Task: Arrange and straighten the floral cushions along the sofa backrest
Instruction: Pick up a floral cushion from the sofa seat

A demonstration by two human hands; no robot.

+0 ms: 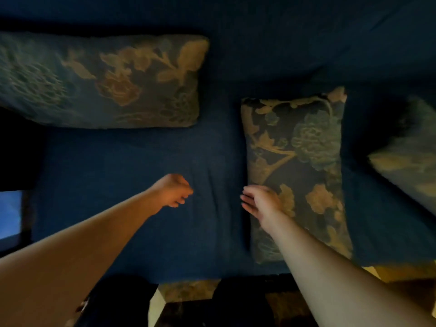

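A long floral cushion [99,81] lies sideways against the dark blue sofa backrest [283,31] at the upper left. A second floral cushion [297,166] lies lengthwise on the blue seat [132,208], its short end toward the backrest. A third floral cushion [410,156] shows partly at the right edge, tilted. My right hand [260,202] hovers at the left edge of the second cushion, fingers apart, holding nothing. My left hand [173,191] is over the bare seat with fingers loosely curled and nothing in it.
The sofa's front edge runs along the bottom, with a patterned floor [188,291] and dark shapes below it. A bright blue patch [9,213] shows beyond the sofa's left end. The room is dim.
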